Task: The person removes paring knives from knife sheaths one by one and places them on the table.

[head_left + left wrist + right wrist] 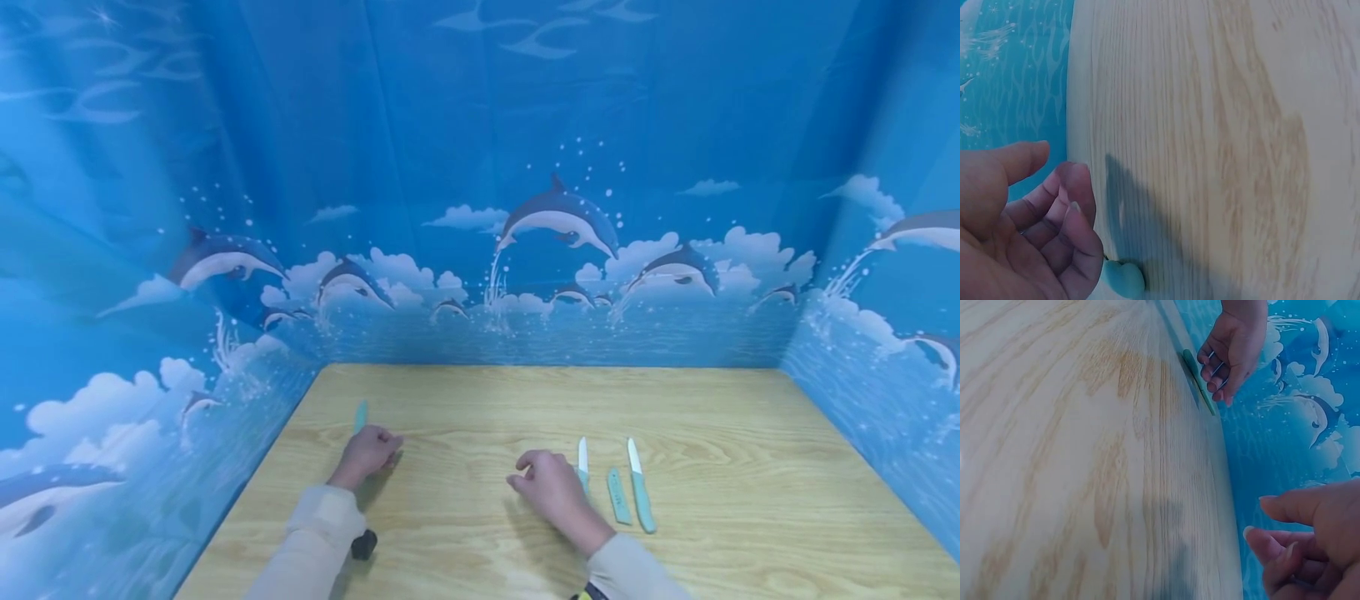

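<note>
My left hand (pixel 367 454) hovers at the table's left side, fingers loosely bent and nothing between them. Close by lies a long, slim mint-green piece (pixel 362 415), partly hidden behind that hand; in the right wrist view the green piece (pixel 1190 364) lies flat beside the fingers. The left wrist view catches its rounded end (pixel 1124 279). Over the table's middle, my right hand (pixel 553 492) holds nothing, thumb and fingertips apart. Just right of it is a small knife (pixel 582 458), its mint handle partly covered by the hand. Beyond are a mint blade sheath (pixel 618 497) and a second knife (pixel 642 496).
The wood-grain table (pixel 465 408) is enclosed at the back and sides by a blue dolphin-print curtain (pixel 420 125). A small black object (pixel 364 545) sits by the left sleeve.
</note>
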Demonstrator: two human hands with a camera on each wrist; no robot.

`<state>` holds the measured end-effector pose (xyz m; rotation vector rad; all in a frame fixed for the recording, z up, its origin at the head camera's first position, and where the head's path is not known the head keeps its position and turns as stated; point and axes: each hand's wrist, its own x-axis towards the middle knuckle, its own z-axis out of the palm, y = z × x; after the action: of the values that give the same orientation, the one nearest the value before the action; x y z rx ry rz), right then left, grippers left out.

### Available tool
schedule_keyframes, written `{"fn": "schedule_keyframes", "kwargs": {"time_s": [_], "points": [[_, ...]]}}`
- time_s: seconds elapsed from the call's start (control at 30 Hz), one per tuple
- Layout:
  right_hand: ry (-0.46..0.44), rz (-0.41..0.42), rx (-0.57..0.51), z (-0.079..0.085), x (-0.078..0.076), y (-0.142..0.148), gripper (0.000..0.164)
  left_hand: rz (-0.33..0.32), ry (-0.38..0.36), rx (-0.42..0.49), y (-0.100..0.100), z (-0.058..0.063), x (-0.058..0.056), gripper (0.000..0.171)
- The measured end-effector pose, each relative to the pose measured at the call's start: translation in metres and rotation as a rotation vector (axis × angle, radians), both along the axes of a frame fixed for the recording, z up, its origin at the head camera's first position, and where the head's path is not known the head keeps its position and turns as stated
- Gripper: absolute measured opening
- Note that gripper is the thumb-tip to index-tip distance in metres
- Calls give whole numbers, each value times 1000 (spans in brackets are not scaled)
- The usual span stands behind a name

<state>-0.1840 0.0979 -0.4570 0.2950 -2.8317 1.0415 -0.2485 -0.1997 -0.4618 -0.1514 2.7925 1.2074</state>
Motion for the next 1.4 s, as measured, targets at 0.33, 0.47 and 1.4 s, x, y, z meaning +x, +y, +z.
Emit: {"fn": "schedule_keyframes", "kwargs": {"time_s": [0.33, 0.47, 1.4], "points": [[-9, 3, -2, 1, -1, -5, 26, 14, 25, -34, -6, 4, 1, 27], [-11, 15, -5, 4, 0, -8, 27, 28, 29, -44, -8, 3, -2, 27], [-35, 50, -37, 1, -7, -21, 24, 149, 55, -101, -36, -9, -4, 25]]}}
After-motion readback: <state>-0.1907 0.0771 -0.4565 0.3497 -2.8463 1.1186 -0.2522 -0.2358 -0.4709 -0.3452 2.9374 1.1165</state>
